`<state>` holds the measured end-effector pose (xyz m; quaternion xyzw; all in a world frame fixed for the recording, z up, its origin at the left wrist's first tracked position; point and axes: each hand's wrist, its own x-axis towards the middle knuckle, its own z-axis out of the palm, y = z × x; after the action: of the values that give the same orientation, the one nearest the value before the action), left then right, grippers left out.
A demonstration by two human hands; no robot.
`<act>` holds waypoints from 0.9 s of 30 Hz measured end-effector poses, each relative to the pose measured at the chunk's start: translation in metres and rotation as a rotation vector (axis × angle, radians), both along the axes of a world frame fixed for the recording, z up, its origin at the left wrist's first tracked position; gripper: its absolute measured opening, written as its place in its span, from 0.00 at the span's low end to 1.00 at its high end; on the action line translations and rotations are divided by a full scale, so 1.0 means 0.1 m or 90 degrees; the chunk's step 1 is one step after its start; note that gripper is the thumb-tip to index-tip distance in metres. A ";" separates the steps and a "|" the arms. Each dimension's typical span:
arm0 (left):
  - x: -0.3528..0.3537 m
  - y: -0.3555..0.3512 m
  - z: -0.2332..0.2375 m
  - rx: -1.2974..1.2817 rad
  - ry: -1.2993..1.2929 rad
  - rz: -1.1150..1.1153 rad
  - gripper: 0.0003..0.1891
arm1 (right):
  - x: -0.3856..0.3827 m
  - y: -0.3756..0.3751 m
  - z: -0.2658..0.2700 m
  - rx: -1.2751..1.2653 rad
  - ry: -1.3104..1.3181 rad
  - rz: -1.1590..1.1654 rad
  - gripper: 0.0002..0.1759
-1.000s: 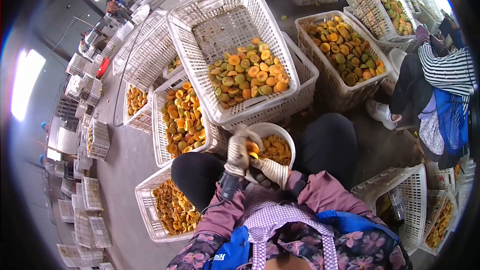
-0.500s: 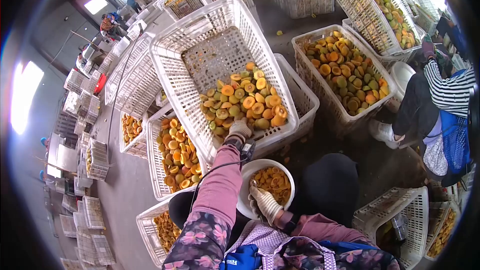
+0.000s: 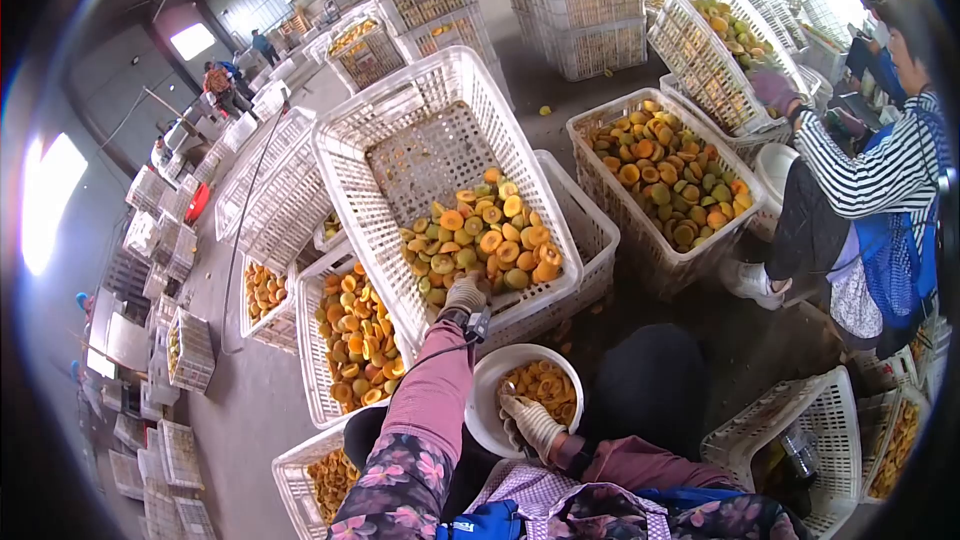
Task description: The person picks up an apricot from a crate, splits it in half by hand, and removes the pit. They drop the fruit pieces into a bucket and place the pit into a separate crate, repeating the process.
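Note:
My left hand (image 3: 466,295), in a pale knitted glove, reaches into the lower end of a tilted white crate (image 3: 450,65) and touches the halved orange and green fruit (image 3: 480,235) piled there. Its fingertips are hidden among the fruit. Below, my right hand (image 3: 535,424), gloved too, is curled at the left inner side of a white bucket (image 3: 483,387). Orange fruit pieces (image 3: 545,388) lie in that bucket. What the right fingers hold is too small to make out.
Crates of fruit stand left (image 3: 355,325) and right (image 3: 680,170) of the tilted crate. A co-worker in striped sleeves (image 3: 860,175) sits at the right, one gloved hand at another tilted crate (image 3: 700,65). A crate with a bottle (image 3: 800,452) lies lower right. Stacked crates (image 3: 580,10) rise behind.
The view has tilted up, so the crates sit lower in it. The co-worker's arm now reaches to the tilted crate at the right. My hands stay at the fruit and the bucket.

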<state>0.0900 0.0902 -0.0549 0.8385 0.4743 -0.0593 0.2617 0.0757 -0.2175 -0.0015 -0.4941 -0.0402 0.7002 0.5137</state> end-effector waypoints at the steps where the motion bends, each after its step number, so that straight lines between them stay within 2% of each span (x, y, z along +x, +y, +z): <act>1: 0.01 0.01 -0.04 0.061 0.070 -0.003 0.23 | 0.01 0.01 0.00 0.004 0.000 -0.011 0.19; 3: 0.04 0.00 -0.13 0.120 0.039 0.008 0.26 | 0.02 0.02 -0.01 -0.014 0.005 -0.013 0.19; 6: -0.04 0.20 -0.26 -0.035 -0.006 -0.052 0.33 | -0.01 0.01 -0.02 0.007 0.016 -0.017 0.18; 8: -0.11 0.36 -0.57 -0.052 -0.034 -0.025 0.34 | -0.01 0.02 -0.03 0.001 0.003 -0.016 0.18; 10: -0.09 0.38 -0.63 -0.036 -0.036 0.023 0.38 | -0.02 0.05 -0.03 -0.003 -0.010 -0.018 0.18; 14: -0.11 0.15 -0.19 -0.118 -0.092 -0.033 0.38 | -0.04 0.06 -0.23 0.013 -0.049 -0.029 0.16; 16: -0.20 -0.05 -0.17 -0.169 -0.413 -0.037 0.33 | -0.03 0.09 -0.39 0.048 -0.076 -0.071 0.14; 17: -0.24 -0.16 -0.13 -0.190 -0.573 -0.040 0.31 | 0.04 0.08 -0.24 0.007 -0.069 -0.061 0.14; 19: -0.37 -0.74 0.41 -0.443 -0.789 0.069 0.31 | 0.04 0.11 -0.35 0.078 -0.102 -0.154 0.14; 20: -0.50 -0.86 0.39 -0.596 -0.896 0.065 0.31 | 0.04 0.18 -0.56 0.156 -0.118 -0.227 0.15; 21: -0.59 -1.07 0.37 -0.597 -0.895 0.076 0.31 | -0.02 0.09 -0.39 0.141 -0.120 -0.262 0.15; 22: -0.63 -1.33 0.40 -0.439 -0.860 0.076 0.29 | 0.22 0.11 -0.10 0.153 -0.107 -0.266 0.16; 23: -0.66 -1.57 0.47 -0.286 -0.818 0.075 0.27 | 0.27 0.14 -0.11 0.209 -0.147 -0.301 0.17; 24: -0.71 -1.79 0.64 -0.128 -0.767 -0.044 0.22 | 0.31 0.14 0.02 0.240 -0.074 -0.295 0.19; 25: -0.84 -1.82 0.53 -0.288 -0.711 0.022 0.22 | 0.34 0.11 0.17 0.211 -0.042 -0.269 0.21; 27: -0.89 -2.06 0.96 -0.073 -0.606 -0.112 0.21 | 0.36 0.14 0.30 0.224 -0.058 -0.229 0.23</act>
<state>0.0014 -0.1162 0.0415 0.7936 0.2255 0.2825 0.4895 0.1120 -0.2033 0.0284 -0.4277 -0.0960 0.5565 0.7058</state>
